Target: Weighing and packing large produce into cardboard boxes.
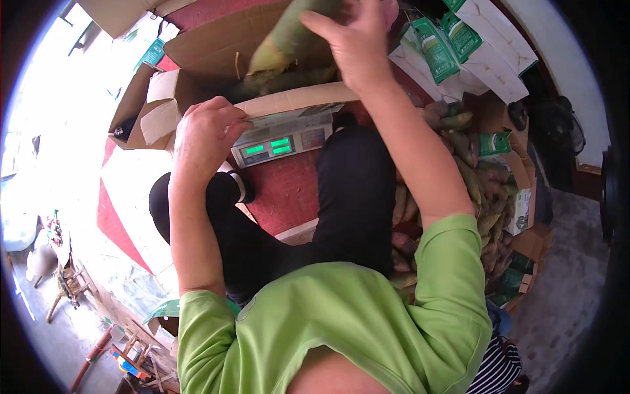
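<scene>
R hand clasps bamboo shoot at far end — long axis slants near-left over carton; L hand pinches near flap.

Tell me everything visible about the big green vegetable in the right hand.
The big green vegetable looks thick and firm, green above and fading to a paler, yellowish tone toward its narrower lower end. It slants over the open cardboard box, that end down and to the left. The right hand holds its upper part, which the picture's top edge cuts off. Whether its lower end touches anything is unclear.
</scene>
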A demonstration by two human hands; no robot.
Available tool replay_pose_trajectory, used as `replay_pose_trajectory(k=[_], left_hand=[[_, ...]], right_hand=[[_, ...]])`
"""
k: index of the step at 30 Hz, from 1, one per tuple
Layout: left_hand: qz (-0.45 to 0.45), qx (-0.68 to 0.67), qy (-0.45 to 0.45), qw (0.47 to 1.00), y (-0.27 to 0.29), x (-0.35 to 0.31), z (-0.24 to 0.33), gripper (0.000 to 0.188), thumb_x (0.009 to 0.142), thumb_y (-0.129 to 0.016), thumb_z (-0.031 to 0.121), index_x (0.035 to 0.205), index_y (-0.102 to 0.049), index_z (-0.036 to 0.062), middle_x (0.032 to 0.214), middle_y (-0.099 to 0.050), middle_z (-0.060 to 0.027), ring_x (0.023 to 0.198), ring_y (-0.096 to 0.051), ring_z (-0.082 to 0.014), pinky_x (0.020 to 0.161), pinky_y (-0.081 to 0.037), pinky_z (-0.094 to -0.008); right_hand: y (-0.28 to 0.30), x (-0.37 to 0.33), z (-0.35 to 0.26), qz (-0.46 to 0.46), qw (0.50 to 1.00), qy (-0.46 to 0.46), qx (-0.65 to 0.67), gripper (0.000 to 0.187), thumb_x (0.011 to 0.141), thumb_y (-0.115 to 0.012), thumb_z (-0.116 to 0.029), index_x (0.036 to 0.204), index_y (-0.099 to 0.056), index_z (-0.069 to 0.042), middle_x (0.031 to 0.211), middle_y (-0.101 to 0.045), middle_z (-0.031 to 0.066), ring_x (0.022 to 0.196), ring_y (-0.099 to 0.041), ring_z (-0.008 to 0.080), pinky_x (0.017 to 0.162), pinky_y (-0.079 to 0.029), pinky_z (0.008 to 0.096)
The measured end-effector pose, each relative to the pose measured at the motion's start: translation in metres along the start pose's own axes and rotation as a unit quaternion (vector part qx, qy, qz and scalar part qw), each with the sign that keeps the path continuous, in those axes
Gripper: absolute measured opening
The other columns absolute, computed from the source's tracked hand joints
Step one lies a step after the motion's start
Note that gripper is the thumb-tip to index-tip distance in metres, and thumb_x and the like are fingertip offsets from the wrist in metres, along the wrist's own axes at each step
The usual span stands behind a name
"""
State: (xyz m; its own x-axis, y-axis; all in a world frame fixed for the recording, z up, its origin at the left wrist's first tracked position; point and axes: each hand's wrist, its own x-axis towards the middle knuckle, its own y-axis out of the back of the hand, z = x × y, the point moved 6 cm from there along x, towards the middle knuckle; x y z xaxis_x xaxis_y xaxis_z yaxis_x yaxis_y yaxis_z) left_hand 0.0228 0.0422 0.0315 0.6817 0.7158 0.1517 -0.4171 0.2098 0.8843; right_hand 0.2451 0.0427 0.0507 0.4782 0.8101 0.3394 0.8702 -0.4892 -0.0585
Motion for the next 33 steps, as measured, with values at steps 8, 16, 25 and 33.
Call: replay_pose_trajectory(k=[8,16,25,33], left_hand=[[0.013,-0.009,0.004,1.0,-0.002,0.002,-0.005,0.012,0.073,-0.068,0.016,0.082,-0.069,0.0076,0.079,-0.061,-0.0063,0.076,-0.059,-0.0279,0.074,-0.046,-0.0378],[0.048,-0.003,0.001,0.999,-0.001,0.001,-0.003,0.022,0.073,-0.068,0.017,0.093,-0.068,0.0074,0.085,-0.063,-0.0065,0.081,-0.06,-0.0289,0.072,-0.047,-0.0375],[0.046,-0.006,-0.016,0.999,-0.008,0.006,-0.004,0.029,0.075,-0.068,0.011,0.103,-0.065,0.0077,0.092,-0.064,-0.0073,0.086,-0.062,-0.025,0.075,-0.048,-0.0322],[0.019,-0.022,0.048,0.998,-0.011,0.005,-0.024,0.031,0.081,-0.065,0.006,0.112,-0.064,0.0086,0.103,-0.064,-0.008,0.098,-0.061,-0.0187,0.084,-0.048,-0.0327]], right_hand=[[0.033,0.0,0.035,-0.078,0.988,-0.041,-0.125,0.034,0.075,-0.069,-0.01,0.105,-0.058,0.003,0.1,-0.063,0.0177,0.095,-0.06,0.0257,0.083,-0.048,0.0307],[0.206,-0.109,0.075,0.107,0.957,-0.221,-0.152,0.026,0.081,-0.065,-0.012,0.104,-0.061,0.001,0.095,-0.063,0.0039,0.086,-0.057,0.0122,0.078,-0.046,0.0267],[0.295,-0.371,0.189,0.044,0.839,-0.414,-0.35,0.022,0.078,-0.063,-0.007,0.1,-0.062,-0.002,0.092,-0.063,0.0065,0.083,-0.059,0.015,0.072,-0.048,0.0306],[0.258,-0.473,0.206,-0.116,0.77,-0.408,-0.476,0.023,0.074,-0.064,-0.02,0.091,-0.066,-0.005,0.091,-0.063,0.016,0.088,-0.06,0.036,0.077,-0.049,0.0395]])
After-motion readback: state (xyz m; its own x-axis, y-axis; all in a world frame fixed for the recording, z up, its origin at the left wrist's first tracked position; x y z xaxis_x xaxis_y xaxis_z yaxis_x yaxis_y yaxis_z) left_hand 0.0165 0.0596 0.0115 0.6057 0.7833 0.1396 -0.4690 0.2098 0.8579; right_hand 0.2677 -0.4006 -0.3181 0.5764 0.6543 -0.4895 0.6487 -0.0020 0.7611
